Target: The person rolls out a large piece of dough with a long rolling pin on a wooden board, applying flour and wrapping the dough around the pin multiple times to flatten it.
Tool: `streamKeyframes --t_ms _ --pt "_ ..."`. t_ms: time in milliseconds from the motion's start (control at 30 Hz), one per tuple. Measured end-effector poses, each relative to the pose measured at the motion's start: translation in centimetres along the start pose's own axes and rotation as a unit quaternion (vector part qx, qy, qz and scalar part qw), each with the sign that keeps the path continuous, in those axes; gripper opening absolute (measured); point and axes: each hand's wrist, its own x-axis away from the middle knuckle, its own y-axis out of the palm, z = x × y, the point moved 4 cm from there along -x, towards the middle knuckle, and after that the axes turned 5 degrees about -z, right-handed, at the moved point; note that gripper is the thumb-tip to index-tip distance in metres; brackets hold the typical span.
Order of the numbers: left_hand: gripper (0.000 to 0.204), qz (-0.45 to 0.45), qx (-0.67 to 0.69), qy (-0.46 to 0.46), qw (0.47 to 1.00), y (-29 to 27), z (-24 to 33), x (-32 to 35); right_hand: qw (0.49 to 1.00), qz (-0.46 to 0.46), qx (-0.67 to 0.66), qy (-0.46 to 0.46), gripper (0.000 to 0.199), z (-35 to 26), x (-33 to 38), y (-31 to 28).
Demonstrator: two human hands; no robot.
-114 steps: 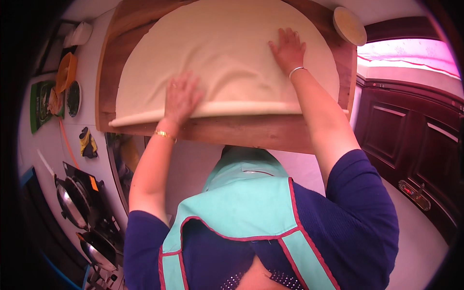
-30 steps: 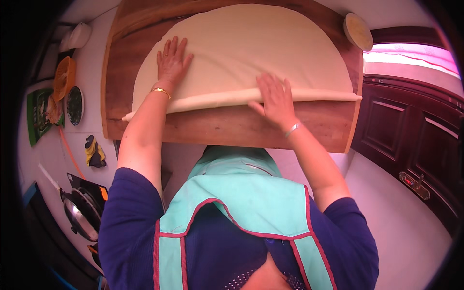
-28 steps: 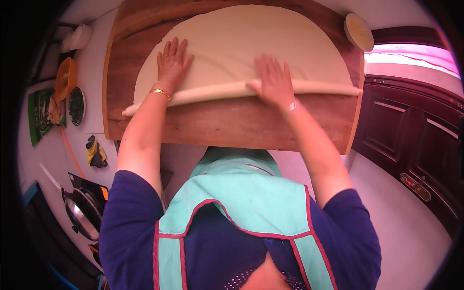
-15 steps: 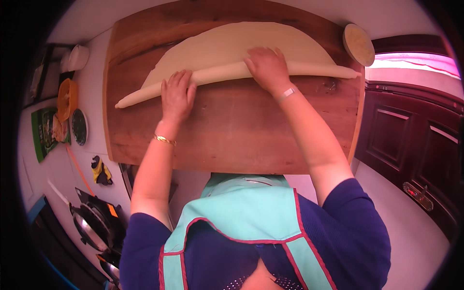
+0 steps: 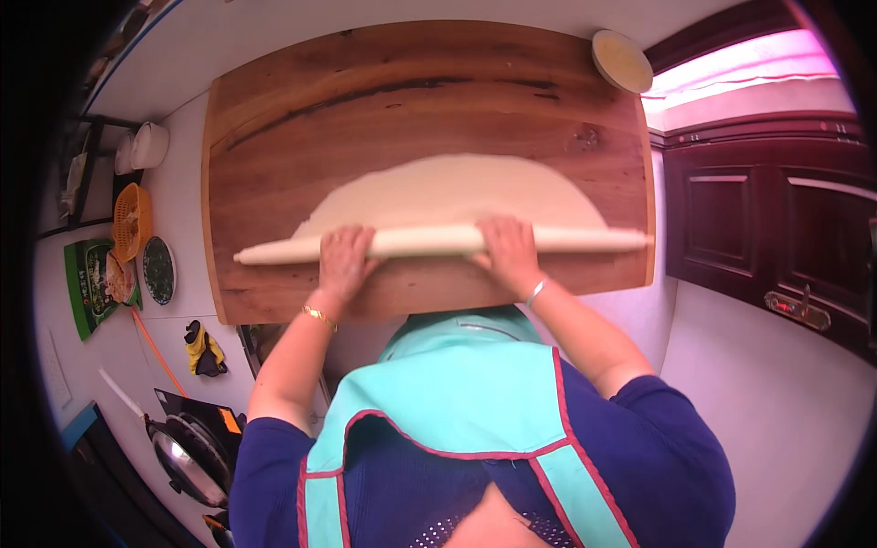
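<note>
A long wooden rolling pin [image 5: 422,242] lies crosswise near the front edge of the wooden board, its tapered ends bare at both sides. Dough appears to be wrapped around its middle. Beyond it spreads a wide, thin, pale dough sheet [image 5: 457,189] with a rounded far edge. My left hand [image 5: 346,260] is closed over the pin left of centre, fingers on top and thumb toward the middle. To the right of centre, my right hand [image 5: 508,251] curls over it the same way. The pin hides the sheet's near part.
Under the dough is a large wooden board [image 5: 411,119]. A round bowl [image 5: 623,61] stands at its far right corner. On the left are an orange basket [image 5: 132,221], a green bag [image 5: 89,290], a dark round dish [image 5: 158,269] and a pan [image 5: 187,466]. A dark red door [image 5: 731,215] is at right.
Both hands have drawn the rolling pin and dough toward me, to near the board's front edge. The visible flat dough is smaller, and bare wood shows beyond it. The view has shifted slightly.
</note>
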Motion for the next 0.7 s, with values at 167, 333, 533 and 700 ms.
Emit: streamKeyframes --t_ms 167,333,533,700 --pt "0.05 0.055 -0.021 0.039 0.998 -3.3 -0.6 -6.0 0.994 0.092 0.06 0.014 0.053 1.9 -4.6 -1.7" --pt "0.047 0.128 0.014 -0.024 0.991 1.3 6.3 -8.2 0.978 0.165 0.104 0.081 0.057 -4.1 -5.2 2.1" --pt "0.047 -0.163 -0.064 -0.043 0.984 -2.5 3.6 -20.1 0.994 -0.057 0.027 0.094 0.033 2.1 -16.5 -2.4" --pt "0.027 0.108 -0.021 -0.089 0.99 -1.2 -1.9 -16.3 0.938 0.312 0.129 0.081 0.024 6.8 -11.7 -2.6"
